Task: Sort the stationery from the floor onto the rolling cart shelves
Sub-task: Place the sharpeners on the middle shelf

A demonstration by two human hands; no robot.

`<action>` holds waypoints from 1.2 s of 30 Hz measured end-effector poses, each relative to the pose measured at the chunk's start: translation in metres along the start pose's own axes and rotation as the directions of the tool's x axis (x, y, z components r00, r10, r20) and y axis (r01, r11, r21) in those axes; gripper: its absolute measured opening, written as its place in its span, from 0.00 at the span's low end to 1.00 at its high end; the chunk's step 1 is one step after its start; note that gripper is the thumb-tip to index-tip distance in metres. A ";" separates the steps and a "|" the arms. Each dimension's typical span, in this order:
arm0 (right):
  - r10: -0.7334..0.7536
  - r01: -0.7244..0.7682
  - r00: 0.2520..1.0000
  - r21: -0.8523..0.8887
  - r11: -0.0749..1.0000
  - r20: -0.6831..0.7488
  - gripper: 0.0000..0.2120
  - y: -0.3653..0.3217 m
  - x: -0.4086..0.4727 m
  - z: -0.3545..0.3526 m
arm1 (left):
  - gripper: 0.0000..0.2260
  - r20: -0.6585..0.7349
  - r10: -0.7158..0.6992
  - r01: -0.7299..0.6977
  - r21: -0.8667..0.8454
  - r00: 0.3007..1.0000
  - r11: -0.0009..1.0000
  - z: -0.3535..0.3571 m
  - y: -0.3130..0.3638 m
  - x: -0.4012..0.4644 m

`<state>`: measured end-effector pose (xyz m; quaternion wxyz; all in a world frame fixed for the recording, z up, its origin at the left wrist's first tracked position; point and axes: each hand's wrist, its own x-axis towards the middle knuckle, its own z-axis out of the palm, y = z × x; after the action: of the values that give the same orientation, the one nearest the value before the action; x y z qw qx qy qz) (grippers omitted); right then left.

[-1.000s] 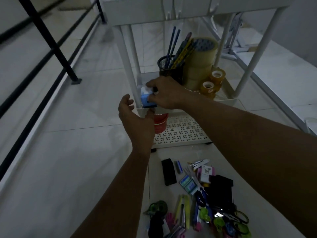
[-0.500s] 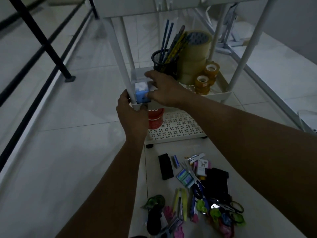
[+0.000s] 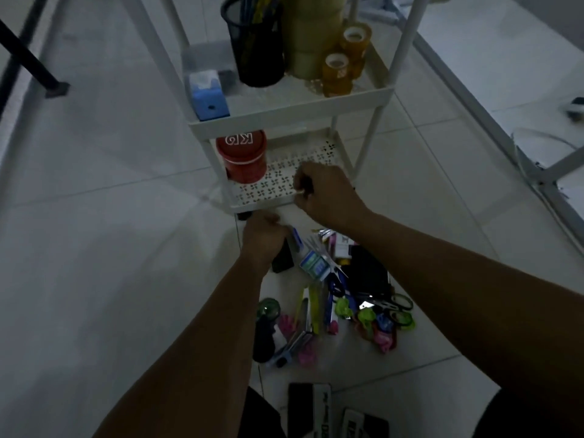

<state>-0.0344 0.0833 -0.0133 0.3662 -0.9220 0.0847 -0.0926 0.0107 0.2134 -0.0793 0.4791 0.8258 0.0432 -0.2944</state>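
The white metal rolling cart (image 3: 294,105) stands on the pale tiled floor (image 3: 94,248). On its middle shelf a small blue box with a white top (image 3: 208,96) sits at the near left corner, beside a black mesh pencil cup (image 3: 256,49), a stack of wide clear tape rolls (image 3: 308,36) and two small amber tape rolls (image 3: 346,58). A red round tub with a lid (image 3: 243,156) stands at the left of the perforated bottom shelf (image 3: 284,181).

The right hand (image 3: 328,194) hangs over that shelf's near edge, fingers curled together; whether they pinch anything I cannot tell. The left hand (image 3: 264,238) is low at the floor, fingers curled down by a black flat case (image 3: 282,260); its grip is hidden. The loose pile of stationery (image 3: 347,298) lies on the floor just in front of the cart.
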 end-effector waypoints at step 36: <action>0.396 -0.446 0.894 -0.333 0.831 -0.209 0.20 0.128 -0.117 0.032 | 0.15 0.082 0.108 -0.135 0.496 0.991 0.858 0.038 -0.124 -0.030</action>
<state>-0.1517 0.0386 -0.1377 0.1897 -0.9247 0.3258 -0.0522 -0.0745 0.2557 -0.1728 0.2676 0.9148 -0.0988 -0.2858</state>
